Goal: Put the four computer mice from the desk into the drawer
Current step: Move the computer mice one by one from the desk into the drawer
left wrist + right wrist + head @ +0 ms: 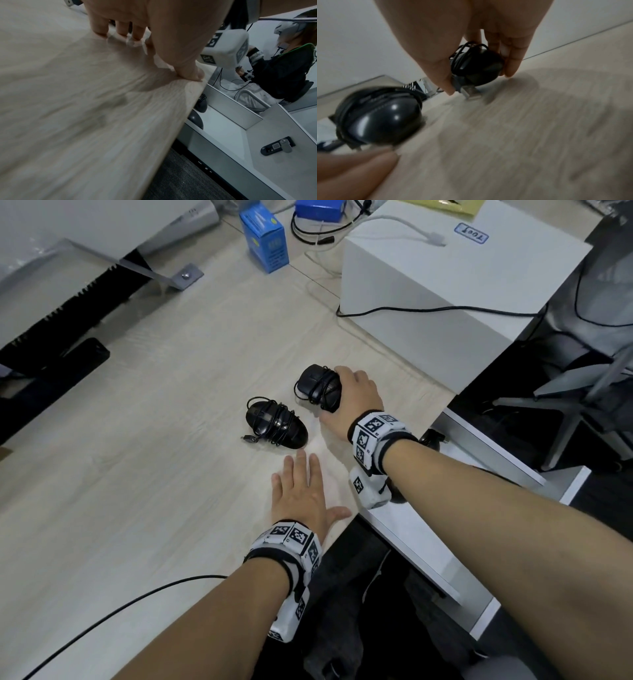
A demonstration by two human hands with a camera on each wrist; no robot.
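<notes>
Two black computer mice, each wrapped in its own cable, lie on the light wooden desk (154, 474). My right hand (342, 395) grips the far mouse (317, 385) from the right, thumb and fingers curled round it; the right wrist view shows this mouse (477, 67) just above the desktop. The near mouse (274, 422) lies free to its left. My left hand (301, 491) rests flat on the desk just below it, fingers straight. The white drawer (428, 542) stands pulled out under the desk's right edge. Two dark mice (199, 104) lie inside it in the left wrist view.
A white box (445, 285) stands behind the mice at the right. A blue carton (263, 237) and a monitor foot (154, 268) stand at the back. A black cable (120, 607) crosses the near desk. A chair base (582, 405) and another person (283, 70) are beyond the drawer.
</notes>
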